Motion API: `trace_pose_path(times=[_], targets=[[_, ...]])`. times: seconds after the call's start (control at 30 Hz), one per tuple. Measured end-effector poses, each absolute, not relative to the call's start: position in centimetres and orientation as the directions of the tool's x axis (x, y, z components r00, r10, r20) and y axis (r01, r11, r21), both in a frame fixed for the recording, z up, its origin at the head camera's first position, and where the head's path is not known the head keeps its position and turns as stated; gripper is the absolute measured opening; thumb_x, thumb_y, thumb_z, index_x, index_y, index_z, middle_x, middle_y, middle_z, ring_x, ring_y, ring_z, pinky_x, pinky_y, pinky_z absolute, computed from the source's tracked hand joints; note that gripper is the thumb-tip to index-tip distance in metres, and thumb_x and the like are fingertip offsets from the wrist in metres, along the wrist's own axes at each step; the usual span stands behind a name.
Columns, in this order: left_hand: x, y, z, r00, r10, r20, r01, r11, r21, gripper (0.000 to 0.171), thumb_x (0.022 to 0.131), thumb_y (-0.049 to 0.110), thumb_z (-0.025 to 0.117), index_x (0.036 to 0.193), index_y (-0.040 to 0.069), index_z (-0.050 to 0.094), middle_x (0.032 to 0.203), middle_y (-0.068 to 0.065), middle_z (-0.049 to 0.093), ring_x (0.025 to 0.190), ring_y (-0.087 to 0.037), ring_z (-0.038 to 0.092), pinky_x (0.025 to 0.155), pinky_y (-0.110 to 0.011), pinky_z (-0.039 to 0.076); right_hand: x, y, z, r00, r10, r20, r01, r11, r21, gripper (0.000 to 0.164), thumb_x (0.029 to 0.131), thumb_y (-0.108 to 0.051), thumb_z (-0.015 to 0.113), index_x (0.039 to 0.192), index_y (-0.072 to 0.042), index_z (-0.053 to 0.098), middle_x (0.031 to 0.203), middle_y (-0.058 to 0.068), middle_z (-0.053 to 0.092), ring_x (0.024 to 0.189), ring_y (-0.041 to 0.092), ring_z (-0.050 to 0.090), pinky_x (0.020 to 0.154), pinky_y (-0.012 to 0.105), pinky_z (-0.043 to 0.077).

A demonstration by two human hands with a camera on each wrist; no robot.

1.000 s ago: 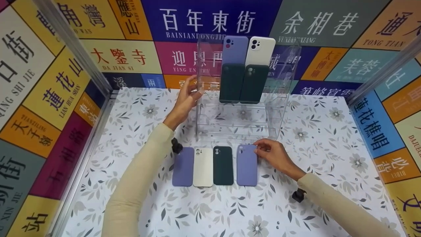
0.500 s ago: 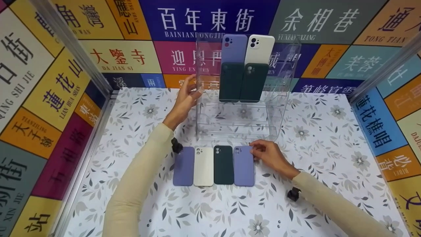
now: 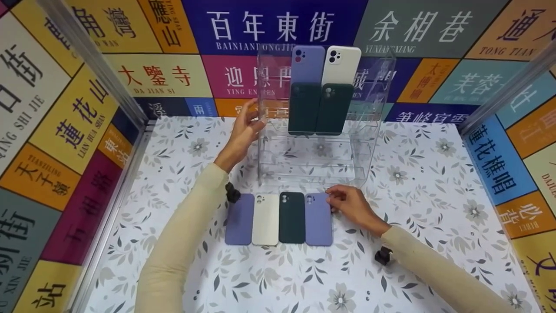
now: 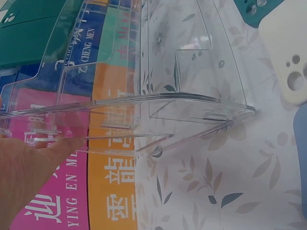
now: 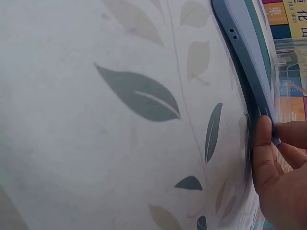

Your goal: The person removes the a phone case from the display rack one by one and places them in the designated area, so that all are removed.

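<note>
My right hand (image 3: 354, 206) pinches the top right corner of a light purple phone case (image 3: 319, 224) lying on the table. In the right wrist view, the thumb and fingers (image 5: 263, 143) meet at that case's corner (image 5: 242, 52). Left of it lie a dark green case (image 3: 292, 219), a cream case (image 3: 265, 221) and another purple case (image 3: 239, 221), side by side. Behind the row stands a clear tiered display stand (image 3: 312, 165); my left hand (image 3: 244, 132) grips its left side panel (image 4: 177, 97). The left fingertips are partly hidden in the left wrist view.
The stand carries a purple case (image 3: 307, 65) and a white case (image 3: 341, 65) above, with two dark green cases (image 3: 303, 111) in front and lower. Colourful sign-covered walls (image 3: 278, 26) enclose the flower-patterned table (image 3: 412, 182) at the back and sides.
The right hand has slid the right-hand purple case left, closing the gap to the dark green case. The left hand has stayed at the stand's side.
</note>
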State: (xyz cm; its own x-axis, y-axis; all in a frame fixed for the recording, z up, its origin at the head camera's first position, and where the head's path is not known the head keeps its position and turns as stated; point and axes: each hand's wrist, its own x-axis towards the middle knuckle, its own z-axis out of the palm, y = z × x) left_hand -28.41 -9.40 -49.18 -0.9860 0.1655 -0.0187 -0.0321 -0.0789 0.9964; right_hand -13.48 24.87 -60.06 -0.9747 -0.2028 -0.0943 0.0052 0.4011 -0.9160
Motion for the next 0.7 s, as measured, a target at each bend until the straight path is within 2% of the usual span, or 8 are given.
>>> trace_pose_path(times=[0.3,0.43,0.57,0.7], targets=[[-28.4,-9.5,-49.1,-0.986,0.168,-0.015,-0.028,-0.079,0.996,0.065,0.107,0.011,0.064,0.166,0.024,0.041,0.161,-0.018,0.053,0.139,-0.035,0.059,0.116,-0.067,0.047,-13.8,23.9,-60.1,-0.971,-0.221,-0.085,-0.005,0.376,-0.927,0.023,0.101,0.002,0.075,0.123,0.006,0.077,0.096,0.018,0.077,0.072,0.023,0.074,0.064,0.029,0.062],[-28.4,-9.5,-49.2,-0.986,0.167,0.002,-0.015,-0.096,0.995,0.065,0.107,0.009,0.063,0.166,0.021,0.041,0.159,-0.02,0.053,0.14,-0.041,0.057,0.115,-0.066,0.048,-13.9,23.5,-60.1,-0.971,-0.226,-0.076,-0.022,0.404,-0.914,0.021,0.102,0.0,0.076,0.122,0.004,0.078,0.095,0.017,0.077,0.072,0.021,0.074,0.065,0.027,0.061],[-28.3,-9.5,-49.2,-0.986,0.166,0.009,-0.007,-0.099,0.995,0.064,0.107,0.008,0.062,0.166,0.021,0.041,0.157,-0.018,0.056,0.137,-0.037,0.06,0.113,-0.065,0.05,-13.8,23.4,-60.0,-0.976,-0.214,-0.046,-0.053,0.437,-0.898,0.018,0.099,0.0,0.078,0.117,0.005,0.08,0.096,0.016,0.08,0.075,0.02,0.075,0.067,0.024,0.059],[-28.3,-9.5,-49.2,-0.986,0.165,0.011,-0.005,-0.093,0.996,0.064,0.106,0.009,0.062,0.166,0.021,0.042,0.156,-0.016,0.057,0.134,-0.033,0.062,0.112,-0.064,0.05,-13.9,23.6,-59.2,-0.981,-0.196,0.01,-0.102,0.468,-0.878,0.019,0.097,0.0,0.081,0.115,0.004,0.081,0.1,0.016,0.08,0.084,0.024,0.076,0.075,0.022,0.059]])
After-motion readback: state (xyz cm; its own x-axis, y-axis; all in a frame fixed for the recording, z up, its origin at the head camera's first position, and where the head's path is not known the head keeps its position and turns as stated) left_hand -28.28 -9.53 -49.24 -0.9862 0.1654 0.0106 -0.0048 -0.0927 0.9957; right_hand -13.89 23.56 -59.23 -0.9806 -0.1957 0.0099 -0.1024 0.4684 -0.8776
